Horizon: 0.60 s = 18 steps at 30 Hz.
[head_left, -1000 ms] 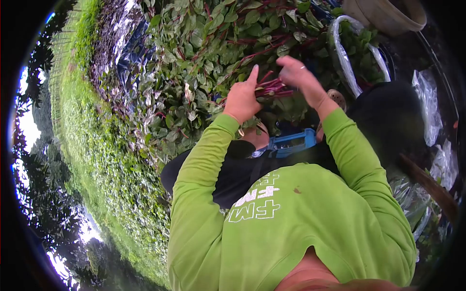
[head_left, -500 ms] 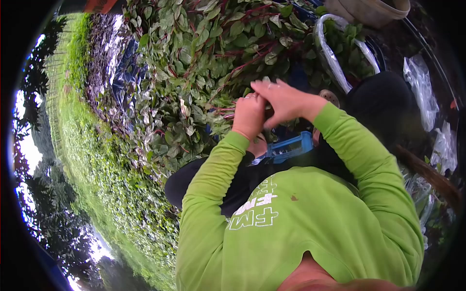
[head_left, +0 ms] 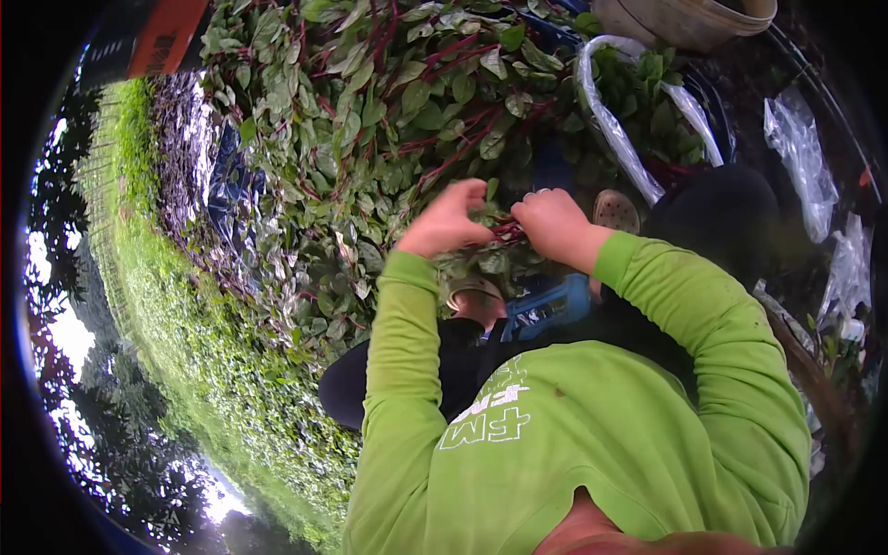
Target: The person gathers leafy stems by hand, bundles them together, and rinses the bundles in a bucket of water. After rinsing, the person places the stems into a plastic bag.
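My right hand [head_left: 553, 225] is closed around a small bunch of red-stemmed leafy greens [head_left: 506, 232], a ring showing on one finger. The red stem ends stick out on its left side. Just left of them, my left hand [head_left: 447, 222] is open, its fingers curved apart from the thumb with nothing between them. Beyond both hands spreads a large pile of the same leafy greens [head_left: 370, 120], green leaves on dark red stems. Below the hands, between my legs, is a blue plastic frame [head_left: 550, 307].
A pale bucket [head_left: 680, 23] stands at the upper right. Near it a plastic-wrapped hoop handle [head_left: 592, 88] arches over more greens. Clear plastic sheeting [head_left: 801, 162] lies on the right. A shoe [head_left: 616, 212] shows beside my right hand. Low plants [head_left: 222, 370] grow on the left.
My hands were together, the left closed at the stems and the right over it. They have parted: the left has opened and moved left, and the right now grips the stems.
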### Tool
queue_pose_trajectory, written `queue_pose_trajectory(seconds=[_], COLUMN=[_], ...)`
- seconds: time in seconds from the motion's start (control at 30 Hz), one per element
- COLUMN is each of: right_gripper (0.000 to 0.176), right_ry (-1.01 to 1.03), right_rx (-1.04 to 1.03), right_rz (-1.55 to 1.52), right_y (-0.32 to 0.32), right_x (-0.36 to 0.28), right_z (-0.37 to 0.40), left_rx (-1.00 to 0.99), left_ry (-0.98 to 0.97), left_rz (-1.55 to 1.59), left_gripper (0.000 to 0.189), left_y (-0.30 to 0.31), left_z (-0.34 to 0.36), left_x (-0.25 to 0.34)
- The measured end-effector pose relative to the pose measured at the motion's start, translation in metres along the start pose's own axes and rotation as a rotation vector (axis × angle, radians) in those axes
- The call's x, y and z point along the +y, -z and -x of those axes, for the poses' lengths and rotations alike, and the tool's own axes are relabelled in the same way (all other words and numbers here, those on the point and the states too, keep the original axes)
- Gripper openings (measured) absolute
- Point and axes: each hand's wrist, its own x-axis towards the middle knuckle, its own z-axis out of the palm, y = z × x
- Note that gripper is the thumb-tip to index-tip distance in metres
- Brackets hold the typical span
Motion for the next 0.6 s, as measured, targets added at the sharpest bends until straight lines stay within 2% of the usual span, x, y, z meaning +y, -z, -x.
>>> queue_pose_trajectory(seconds=[0.03, 0.07, 0.1, 0.23, 0.27, 0.33, 0.37, 0.43, 0.53, 0.57, 0.6], right_gripper=[0.005, 0.006, 0.006, 0.007, 0.008, 0.010, 0.013, 0.014, 0.015, 0.016, 0.016], right_ry=[0.009, 0.039, 0.073, 0.128, 0.110, 0.066, 0.102, 0.109, 0.134, 0.154, 0.177], right_rx=[0.080, 0.107, 0.130, 0.100, 0.097, 0.085, 0.263, 0.251, 0.234, 0.238, 0.244], right_rz=[0.019, 0.024, 0.030, 0.035, -0.007, -0.096, -0.070, -0.064, -0.036, -0.028, -0.016], right_y=[0.004, 0.009, 0.012, 0.017, 0.018, 0.017, 0.014, 0.026, 0.029, 0.024, 0.025], right_x=[0.001, 0.006, 0.010, 0.006, 0.007, 0.008, 0.010, 0.017, 0.027, 0.029, 0.032], right_z=[0.002, 0.000, -0.001, -0.008, -0.010, -0.012, -0.011, -0.019, -0.033, -0.038, -0.042], left_rx=[0.072, 0.146, 0.288, 0.467, 0.486, 0.507, 0.489, 0.447, 0.337, 0.294, 0.269], left_ry=[0.053, 0.103, -0.077, 0.174, 0.189, 0.088, 0.027, -0.090, -0.001, -0.067, -0.010], left_rz=[0.030, 0.064, -0.361, -1.003, -1.053, -0.933, -0.881, -0.774, -0.563, -0.546, -0.433], left_gripper=[0.065, 0.059, 0.041, 0.037, 0.035, 0.030, 0.028, 0.025, 0.023, 0.025, 0.025], left_y=[0.018, 0.031, 0.037, -0.007, -0.012, -0.010, -0.007, -0.004, -0.002, 0.001, 0.003], left_z=[-0.014, -0.034, -0.058, -0.107, -0.113, -0.117, -0.114, -0.096, -0.055, -0.041, -0.030], left_x=[-0.003, -0.008, -0.022, -0.020, -0.025, -0.034, -0.038, -0.035, 0.001, 0.005, 0.008])
